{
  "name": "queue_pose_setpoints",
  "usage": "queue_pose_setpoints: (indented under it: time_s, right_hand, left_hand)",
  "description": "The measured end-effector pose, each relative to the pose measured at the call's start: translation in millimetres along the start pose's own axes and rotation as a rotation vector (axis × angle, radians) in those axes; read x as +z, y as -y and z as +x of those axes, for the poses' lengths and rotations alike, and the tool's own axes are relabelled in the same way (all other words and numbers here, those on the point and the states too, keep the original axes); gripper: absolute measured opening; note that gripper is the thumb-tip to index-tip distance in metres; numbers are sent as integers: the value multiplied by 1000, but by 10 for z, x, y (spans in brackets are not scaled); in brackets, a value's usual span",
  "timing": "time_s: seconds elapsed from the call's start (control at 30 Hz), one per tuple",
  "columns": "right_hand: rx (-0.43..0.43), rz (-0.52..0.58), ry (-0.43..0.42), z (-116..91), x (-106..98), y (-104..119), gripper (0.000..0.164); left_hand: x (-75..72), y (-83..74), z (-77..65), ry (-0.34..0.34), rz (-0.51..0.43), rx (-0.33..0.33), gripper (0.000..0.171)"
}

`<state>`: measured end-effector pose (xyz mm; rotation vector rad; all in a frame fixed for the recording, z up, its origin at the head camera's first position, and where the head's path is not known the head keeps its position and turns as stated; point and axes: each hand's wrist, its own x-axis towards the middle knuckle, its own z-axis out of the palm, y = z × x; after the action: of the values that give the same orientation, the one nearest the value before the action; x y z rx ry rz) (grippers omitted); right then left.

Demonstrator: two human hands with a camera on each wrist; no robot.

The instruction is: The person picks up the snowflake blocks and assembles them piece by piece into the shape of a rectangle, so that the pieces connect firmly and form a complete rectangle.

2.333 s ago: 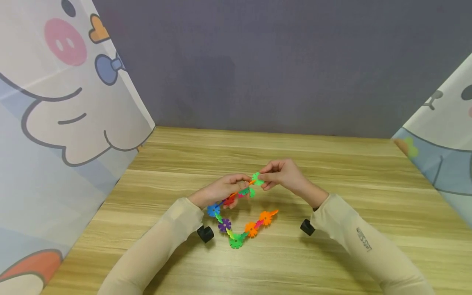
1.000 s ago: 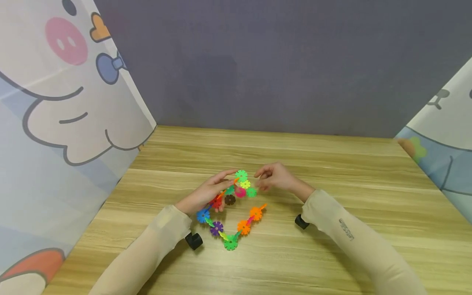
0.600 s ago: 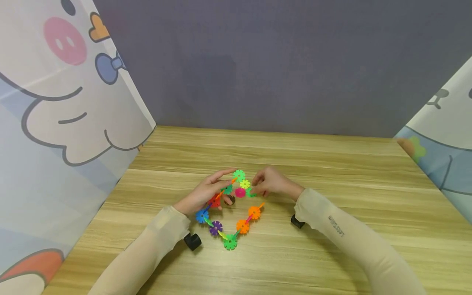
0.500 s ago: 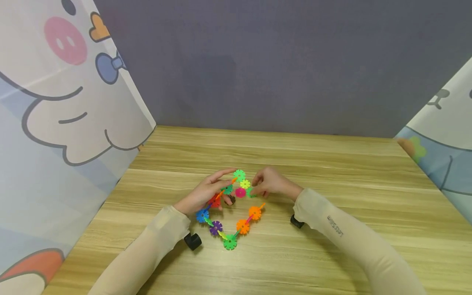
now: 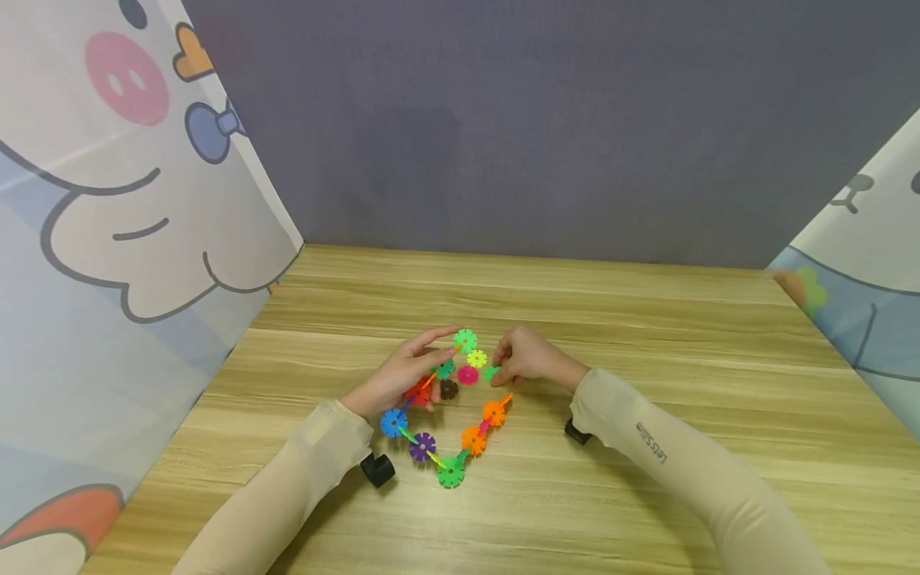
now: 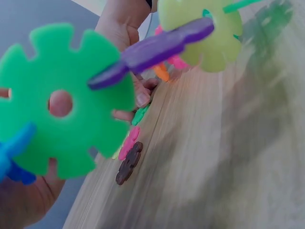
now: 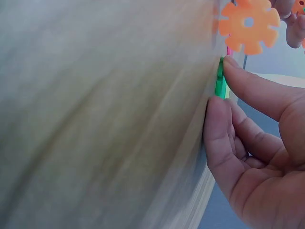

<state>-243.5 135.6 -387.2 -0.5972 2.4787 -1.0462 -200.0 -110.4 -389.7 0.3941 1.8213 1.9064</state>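
Observation:
A chain of colourful plastic snowflake discs hangs in a curve from my left hand (image 5: 402, 375), which grips it near the upper end. A light green disc (image 5: 465, 341) forms that end, with an orange disc edge-on beside the left thumb. Lower along the chain are a blue disc (image 5: 394, 423), a purple disc (image 5: 422, 447) and orange discs (image 5: 473, 440). My right hand (image 5: 528, 355) pinches a loose green disc (image 7: 220, 81) between thumb and index finger, right at the tabletop. Chain discs fill the front of the left wrist view and hide part of the left hand.
Three loose discs lie on the wooden table (image 5: 647, 335) between the hands: a yellow disc (image 5: 477, 358), a pink disc (image 5: 468, 375) and a dark brown disc (image 5: 449, 389). A grey panel (image 5: 532, 144) stands behind, with cartoon-printed sheets (image 5: 144, 208) at both sides.
My right hand has let go of the chain's light green end disc, moved down and taken hold of the loose green disc. My left hand has shifted slightly left with the chain.

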Motion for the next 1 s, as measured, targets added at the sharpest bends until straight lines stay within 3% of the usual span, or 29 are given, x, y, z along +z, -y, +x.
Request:
queue_pose_setpoints:
  time_s: [0.2, 0.4, 0.7, 1.0]
  right_hand:
    - [-13, -8, 4, 13, -6, -45, 21]
    - [-7, 71, 2, -16, -14, -72, 22]
    - [-12, 217, -23, -100, -67, -105, 18]
    - [-35, 326, -120, -205, -131, -80, 14]
  left_hand:
    - [9, 13, 20, 0, 14, 35, 56]
    - [28, 11, 34, -25, 49, 74, 53]
    - [63, 29, 71, -24, 9, 72, 52]
    - [119, 31, 100, -37, -27, 56, 53]
